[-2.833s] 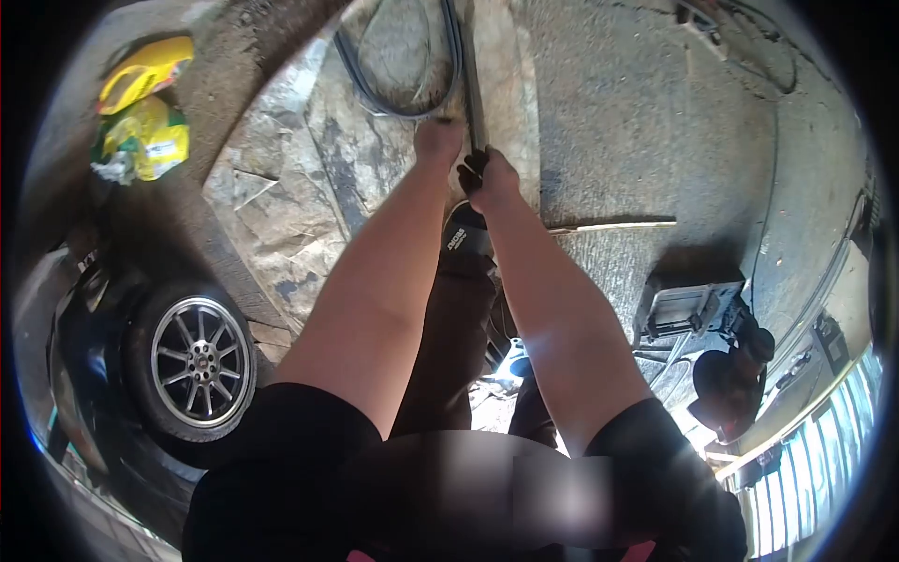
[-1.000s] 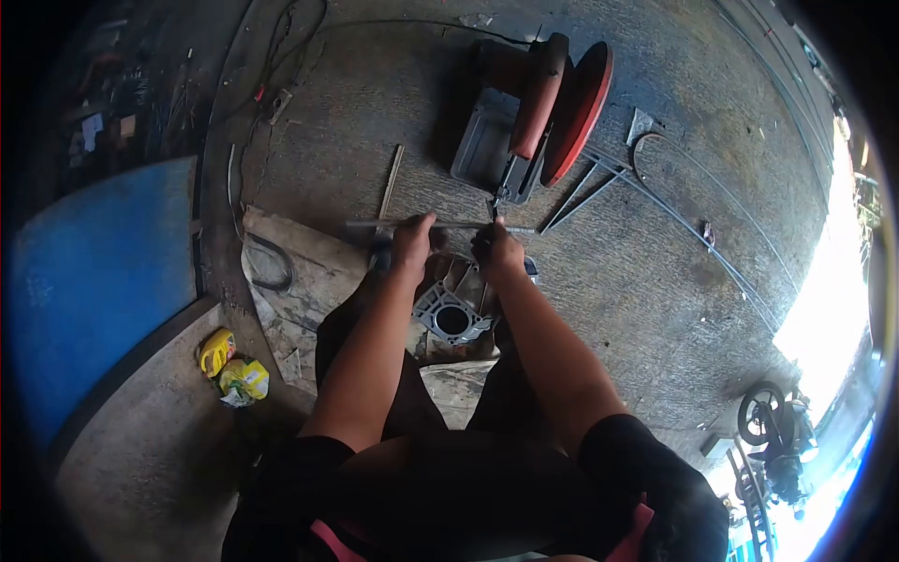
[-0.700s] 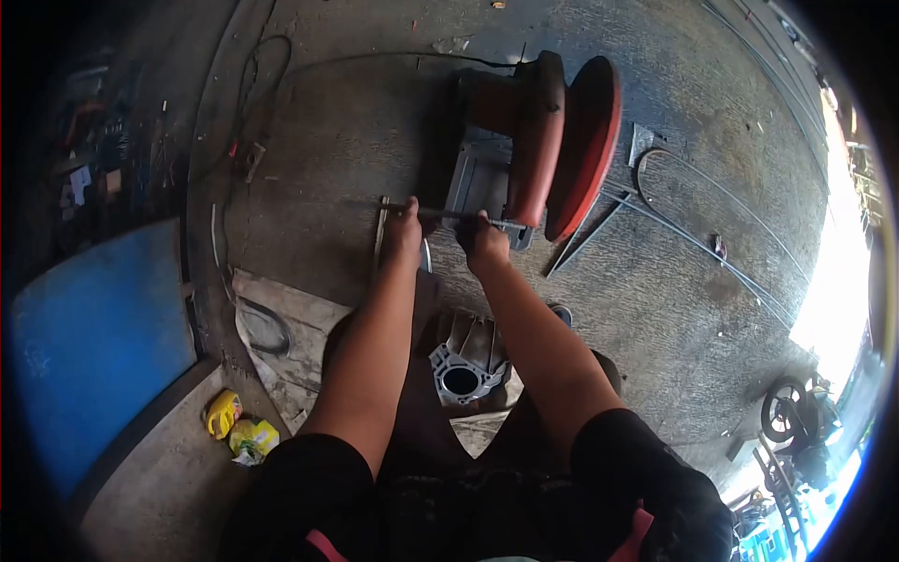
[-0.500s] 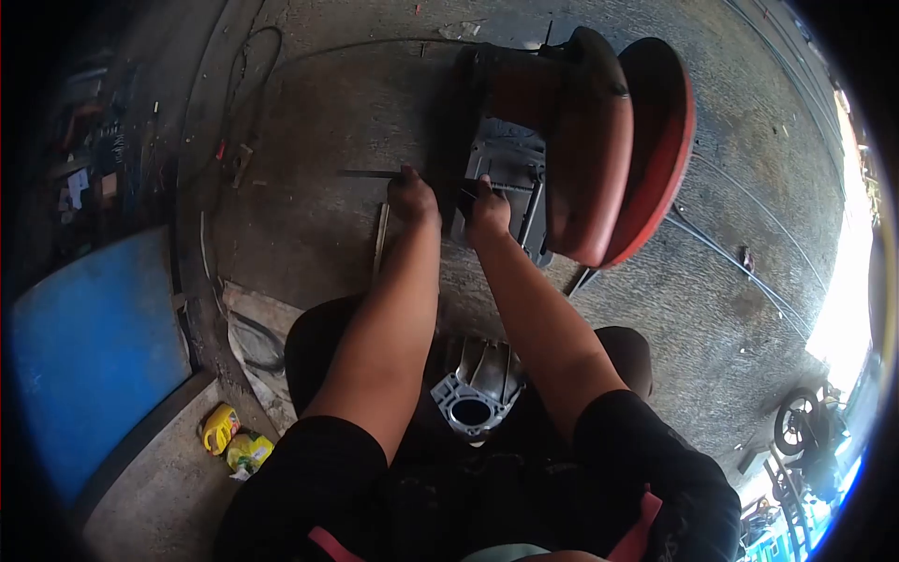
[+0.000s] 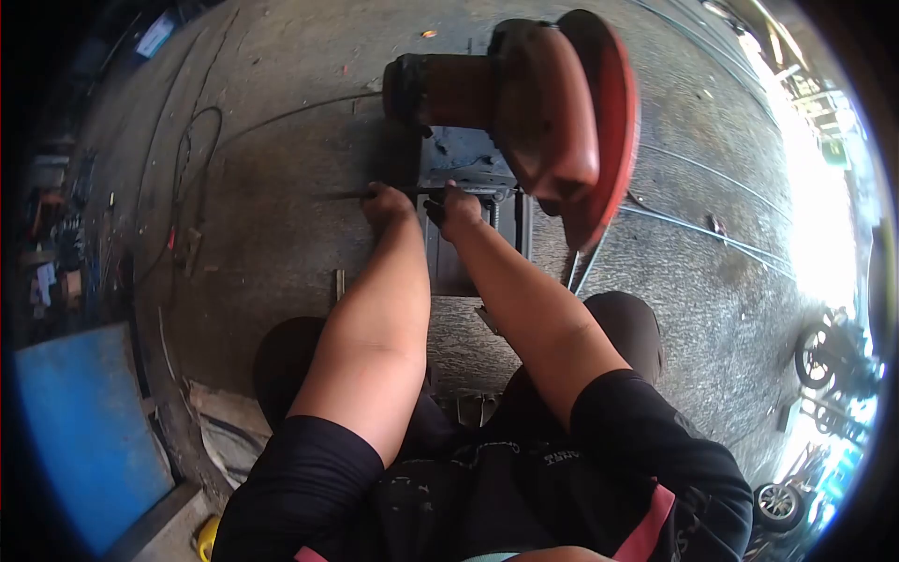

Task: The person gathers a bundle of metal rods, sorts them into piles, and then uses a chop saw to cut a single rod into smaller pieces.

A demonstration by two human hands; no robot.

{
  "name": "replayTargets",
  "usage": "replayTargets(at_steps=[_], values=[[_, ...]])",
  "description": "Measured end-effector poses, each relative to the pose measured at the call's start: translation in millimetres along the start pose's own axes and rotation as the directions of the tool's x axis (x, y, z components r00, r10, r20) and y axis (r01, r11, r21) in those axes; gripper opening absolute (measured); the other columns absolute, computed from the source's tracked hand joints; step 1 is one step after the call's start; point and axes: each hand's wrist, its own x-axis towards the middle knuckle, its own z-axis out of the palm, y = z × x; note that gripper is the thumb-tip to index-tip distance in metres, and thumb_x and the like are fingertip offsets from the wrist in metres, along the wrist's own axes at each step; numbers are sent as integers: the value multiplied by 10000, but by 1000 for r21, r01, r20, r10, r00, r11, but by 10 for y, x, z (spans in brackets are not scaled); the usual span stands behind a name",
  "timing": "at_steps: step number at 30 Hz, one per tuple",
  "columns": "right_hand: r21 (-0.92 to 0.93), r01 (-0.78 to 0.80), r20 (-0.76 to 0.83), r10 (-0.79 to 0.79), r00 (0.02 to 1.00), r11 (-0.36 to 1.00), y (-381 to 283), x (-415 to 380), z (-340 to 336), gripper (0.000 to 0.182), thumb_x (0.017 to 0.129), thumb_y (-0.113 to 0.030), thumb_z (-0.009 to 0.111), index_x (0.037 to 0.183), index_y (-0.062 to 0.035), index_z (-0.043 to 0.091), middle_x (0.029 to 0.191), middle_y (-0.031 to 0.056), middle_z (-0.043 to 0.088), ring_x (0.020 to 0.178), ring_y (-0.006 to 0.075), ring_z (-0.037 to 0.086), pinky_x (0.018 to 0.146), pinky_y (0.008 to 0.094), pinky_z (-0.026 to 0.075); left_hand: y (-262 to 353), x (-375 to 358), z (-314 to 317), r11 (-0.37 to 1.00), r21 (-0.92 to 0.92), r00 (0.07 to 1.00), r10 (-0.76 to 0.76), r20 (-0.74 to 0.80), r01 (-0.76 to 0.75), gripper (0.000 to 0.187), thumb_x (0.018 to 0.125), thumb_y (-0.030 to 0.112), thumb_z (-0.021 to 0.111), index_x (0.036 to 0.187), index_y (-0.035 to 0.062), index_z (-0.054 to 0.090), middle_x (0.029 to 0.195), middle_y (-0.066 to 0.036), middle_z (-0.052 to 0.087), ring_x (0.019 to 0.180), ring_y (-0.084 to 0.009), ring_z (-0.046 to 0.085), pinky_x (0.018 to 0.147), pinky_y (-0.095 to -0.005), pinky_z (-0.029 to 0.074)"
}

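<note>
My left hand (image 5: 387, 206) is closed around a thin dark metal bar (image 5: 339, 196), which sticks out to the left of it. Close beside it, my right hand (image 5: 459, 212) grips the same bar, thumb on top, at the left edge of the saw's base. In front stands a red chop saw (image 5: 548, 112), its motor to the left and a large red blade guard (image 5: 613, 131) on the right. Under its head lies the grey base (image 5: 464, 155) with a clamp screw (image 5: 495, 217) just right of my right hand. The bar's right end cannot be made out clearly.
A black cable (image 5: 300, 112) runs from the saw across the concrete floor. Long thin rods (image 5: 702, 229) lie to the right. A blue panel (image 5: 89, 421) stands at left. Wheels (image 5: 777, 504) are at far right. Between my knees, a metal part (image 5: 468, 410) barely shows.
My view has tilted, so the saw and both hands sit further left in it. The metal housing between my legs is now mostly hidden. Both hands stay on the bar.
</note>
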Motion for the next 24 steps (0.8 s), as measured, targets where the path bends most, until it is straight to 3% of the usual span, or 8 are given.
replayTargets(at_steps=[1, 2, 3, 6, 9, 13, 17, 24], values=[[-163, 110, 46, -104, 994, 980, -15, -80, -52, 395, 894, -247, 578, 1223, -38, 517, 1045, 104, 641, 1020, 219, 598, 801, 298, 500, -17, 8, -26, 999, -3, 999, -32, 0, 32, 424, 900, 290, 450, 983, -101, 592, 969, -287, 628, 904, -426, 621, 812, -466, 497], [556, -190, 146, 130, 981, 809, -89, -167, -25, 331, 911, -268, 554, 1161, -52, 542, 1030, 89, 642, 989, 216, 603, 776, 305, 506, -43, 52, -51, 1000, -13, 1000, -20, 18, 20, 424, 900, 290, 450, 983, -101, 592, 969, -287, 628, 904, -426, 621, 812, -466, 497], [947, -296, 237, 356, 904, 122, -116, -211, 29, 283, 927, -288, 531, 1099, -66, 567, 1015, 75, 642, 957, 212, 608, 751, 312, 513, -64, 89, -102, 998, -26, 998, -63, 9, 63, 410, 899, 278, 444, 974, -98, 590, 962, -287, 629, 906, -425, 622, 814, -468, 498], [822, -154, 50, 201, 978, 548, 130, -39, 199, 272, 945, -332, 489, 1020, -85, 576, 990, 63, 641, 911, 202, 613, 728, 321, 513, 106, -117, -406, 986, -101, 991, -130, 3, 130, 386, 897, 258, 437, 960, -92, 585, 950, -286, 629, 905, -423, 622, 814, -469, 498], [175, 186, -143, -162, 976, 967, 350, 239, 250, 297, 958, -371, 454, 966, -103, 583, 966, 56, 641, 871, 192, 619, 705, 326, 514, 379, -257, -649, 985, -164, 998, -61, -8, 59, 372, 893, 249, 438, 960, -88, 578, 947, -287, 628, 904, -423, 621, 814, -467, 497], [-20, 267, -165, -266, 950, 964, 281, -31, 153, 399, 793, -284, 593, 1109, -61, 495, 1032, 102, 626, 947, 224, 610, 774, 323, 505, 444, -439, -1012, 983, -165, 994, 90, 66, -79, 371, 892, 254, 450, 978, -87, 570, 960, -291, 622, 911, -422, 617, 820, -462, 494], [412, 585, -223, -545, 808, 699, 666, 544, 331, 853, 572, -155, 787, 1304, -1, 377, 1131, 163, 604, 1062, 271, 594, 876, 320, 493, 493, -650, -1488, 965, -231, 989, 141, 51, -126, 383, 919, 269, 416, 978, -75, 575, 984, -285, 619, 945, -416, 608, 848, -459, 479], [868, 147, -127, -74, 989, 474, -193, -1026, -107, 343, 927, -350, 490, 1082, -46, 529, 1022, 135, 608, 929, 268, 588, 775, 369, 475, 630, -1035, -1811, 911, -349, 974, 228, -20, -220, 387, 922, 283, 439, 962, -77, 577, 1003, -283, 618, 958, -419, 601, 849, -458, 467]])
